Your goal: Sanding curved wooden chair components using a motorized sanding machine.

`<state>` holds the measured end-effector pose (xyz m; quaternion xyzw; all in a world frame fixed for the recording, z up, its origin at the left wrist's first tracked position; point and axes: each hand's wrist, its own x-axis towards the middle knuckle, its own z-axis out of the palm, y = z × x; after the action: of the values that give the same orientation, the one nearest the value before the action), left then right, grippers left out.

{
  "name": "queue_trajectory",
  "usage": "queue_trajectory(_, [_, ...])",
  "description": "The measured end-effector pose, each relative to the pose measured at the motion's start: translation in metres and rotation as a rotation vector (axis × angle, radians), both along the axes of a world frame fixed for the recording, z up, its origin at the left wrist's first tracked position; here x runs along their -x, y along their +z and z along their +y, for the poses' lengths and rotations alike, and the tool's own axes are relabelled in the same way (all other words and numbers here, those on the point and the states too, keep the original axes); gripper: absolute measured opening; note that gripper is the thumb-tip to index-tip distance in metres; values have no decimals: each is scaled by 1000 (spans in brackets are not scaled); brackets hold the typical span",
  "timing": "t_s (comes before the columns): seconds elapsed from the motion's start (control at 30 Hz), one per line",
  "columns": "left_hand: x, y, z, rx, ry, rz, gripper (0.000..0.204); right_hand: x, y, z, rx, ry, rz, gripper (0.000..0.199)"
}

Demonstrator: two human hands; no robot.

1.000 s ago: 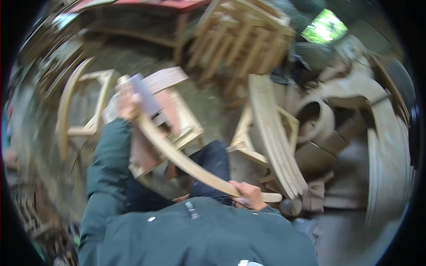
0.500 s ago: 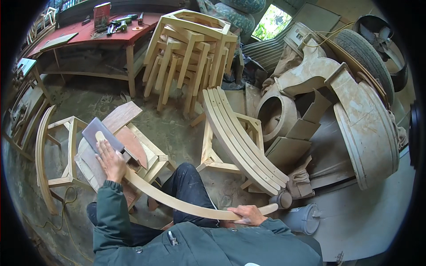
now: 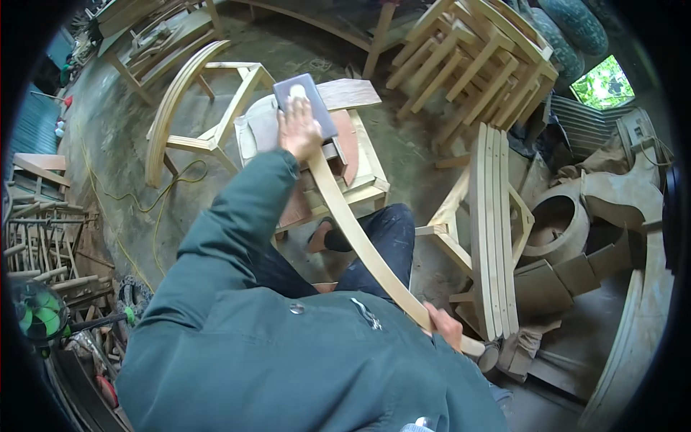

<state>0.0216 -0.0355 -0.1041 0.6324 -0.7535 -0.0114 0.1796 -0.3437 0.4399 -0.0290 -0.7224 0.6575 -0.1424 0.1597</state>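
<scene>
A long curved wooden slat (image 3: 360,234) runs from the far middle down toward my right side. Its far end rests on a flat grey-purple rectangular pad (image 3: 320,111). My left hand (image 3: 299,131) lies flat over that end with the fingers stretched out, pressing on the slat. Around the slat's near end, my right hand (image 3: 445,327) is closed, with a short tip sticking out past it. The pad sits above a wooden work stand (image 3: 363,176) between my legs, with a reddish board on it.
A stool frame with curved slats (image 3: 188,108) stands left; another frame holds several curved slats (image 3: 493,230) on the right. Stacked stool frames (image 3: 479,68) rise behind. A yellow cable (image 3: 155,205) crosses the floor. A green fan (image 3: 39,317) is at lower left.
My view has swung left, so the surroundings appear farther right and more floor shows at left. Both hands keep their places on the slat, whose far end still rests on the pad.
</scene>
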Motion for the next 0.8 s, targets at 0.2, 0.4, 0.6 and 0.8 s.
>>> queue_trajectory(0.2, [6, 19, 34, 4, 20, 86, 75, 10, -3, 23, -59, -22, -33, 69])
queue_trajectory(0.4, [-43, 17, -68, -103, 30, 68, 77, -44, -30, -51, 144, -87, 34, 65])
queue_trajectory(0.6, [-62, 11, -70, 132, 11, 458, 83, -42, -43, -29, -144, -179, -556, 47])
queue_trajectory(0.8, [19, 56, 5, 30, -111, 304, 85, 0, -35, 20, -674, -262, -986, 39])
